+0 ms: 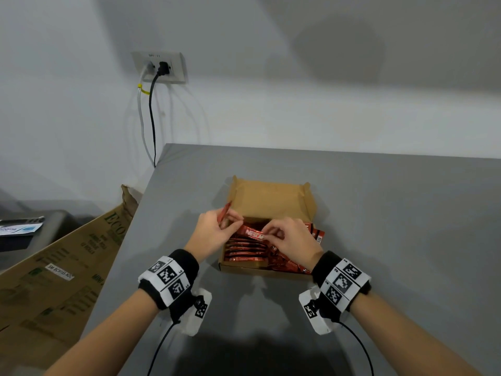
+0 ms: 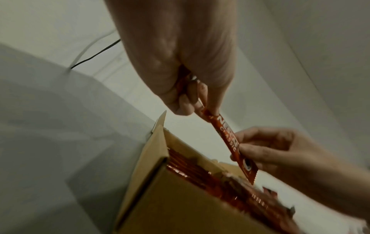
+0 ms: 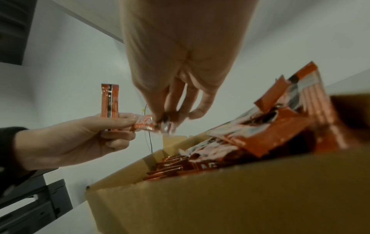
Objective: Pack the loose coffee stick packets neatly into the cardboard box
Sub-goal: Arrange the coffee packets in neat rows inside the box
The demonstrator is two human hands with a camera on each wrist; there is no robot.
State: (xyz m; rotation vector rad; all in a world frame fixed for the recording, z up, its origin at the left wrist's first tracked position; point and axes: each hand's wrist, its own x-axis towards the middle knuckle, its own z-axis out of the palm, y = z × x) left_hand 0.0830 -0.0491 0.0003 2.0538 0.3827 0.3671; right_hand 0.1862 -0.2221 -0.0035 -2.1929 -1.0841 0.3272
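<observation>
An open brown cardboard box [image 1: 271, 198] sits on the grey table, its lid folded back. Red coffee stick packets [image 1: 244, 251] lie in a row in its left part; more are heaped untidily on the right [image 3: 280, 134]. Just above the box, one red packet [image 1: 250, 232] [image 2: 228, 142] is stretched between both hands. My left hand [image 1: 230, 221] [image 3: 124, 125] pinches its left end and also grips a second packet [image 3: 109, 101] upright. My right hand [image 1: 271, 232] [image 2: 246, 147] pinches the shared packet's other end.
The table [image 1: 393, 213] stands against a white wall, its left edge near the box. A wall socket [image 1: 158, 67] with two cables hangs behind. A large printed carton sheet [image 1: 54, 267] leans at the table's left side.
</observation>
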